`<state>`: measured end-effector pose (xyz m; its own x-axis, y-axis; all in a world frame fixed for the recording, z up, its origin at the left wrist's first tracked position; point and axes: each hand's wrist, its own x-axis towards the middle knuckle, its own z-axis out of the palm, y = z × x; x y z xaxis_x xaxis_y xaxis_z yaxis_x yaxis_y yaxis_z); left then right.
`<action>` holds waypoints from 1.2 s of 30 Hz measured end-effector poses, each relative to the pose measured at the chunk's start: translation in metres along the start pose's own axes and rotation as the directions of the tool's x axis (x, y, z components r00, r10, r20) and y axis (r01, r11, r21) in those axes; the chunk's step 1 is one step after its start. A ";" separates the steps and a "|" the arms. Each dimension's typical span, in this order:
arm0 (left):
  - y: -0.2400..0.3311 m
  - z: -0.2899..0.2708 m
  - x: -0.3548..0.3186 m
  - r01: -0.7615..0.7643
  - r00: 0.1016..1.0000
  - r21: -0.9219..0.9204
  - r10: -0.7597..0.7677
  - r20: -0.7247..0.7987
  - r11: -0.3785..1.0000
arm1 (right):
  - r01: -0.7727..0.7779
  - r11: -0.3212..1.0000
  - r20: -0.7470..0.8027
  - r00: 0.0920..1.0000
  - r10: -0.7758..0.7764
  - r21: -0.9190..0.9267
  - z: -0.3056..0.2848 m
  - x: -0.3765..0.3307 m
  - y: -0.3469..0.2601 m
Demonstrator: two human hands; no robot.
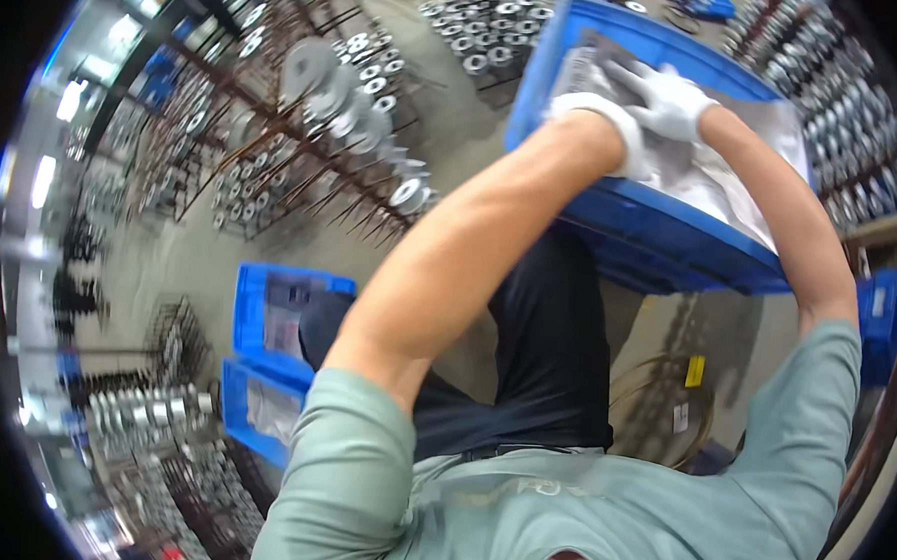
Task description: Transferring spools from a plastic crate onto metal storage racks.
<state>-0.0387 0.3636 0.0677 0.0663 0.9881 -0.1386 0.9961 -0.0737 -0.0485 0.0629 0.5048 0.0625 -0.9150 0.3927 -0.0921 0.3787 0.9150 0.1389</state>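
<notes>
A large blue plastic crate (537, 84) stands in front of me to the right, lined with a crumpled whitish sheet (752, 198). Both my arms reach into it. My right hand (671, 102), in a white glove, has its fingers stretched out toward the left over grey material (618, 59) inside the crate. Close beside it is my left hand (630, 138), also gloved in white; its wrist and cuff hide the fingers, so I cannot tell whether it holds anything. What lies under the sheet is hidden.
Racks of metal rings (377, 82) rise at the left, with thin rods sticking out toward me. More ring stacks (836, 107) stand at the far right. Two smaller blue crates (264, 382) sit on the floor left of my legs. A yellow tag (696, 371) is below the large crate.
</notes>
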 end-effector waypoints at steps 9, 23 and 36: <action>0.017 -0.001 -0.155 -0.317 0.203 -0.481 -0.437 -0.876 0.817 | 0.101 0.984 -0.246 0.967 -0.061 0.149 -0.044 -0.030 0.000; -0.079 0.048 -0.267 0.101 0.029 -0.930 -0.936 -0.352 0.353 | 0.248 0.629 -0.431 0.889 0.155 0.737 0.006 -0.005 -0.246; -0.108 0.059 -0.245 -0.293 -0.034 -0.892 -0.936 -0.351 0.345 | -0.008 -0.399 -0.039 0.993 -0.109 0.917 0.037 0.024 -0.292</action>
<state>-0.1658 0.1213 0.0487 -0.9140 0.0830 0.3972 0.3761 -0.1942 0.9060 -0.0641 0.2503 -0.0171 -0.9555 0.2868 -0.0685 -0.0165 -0.2838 -0.9587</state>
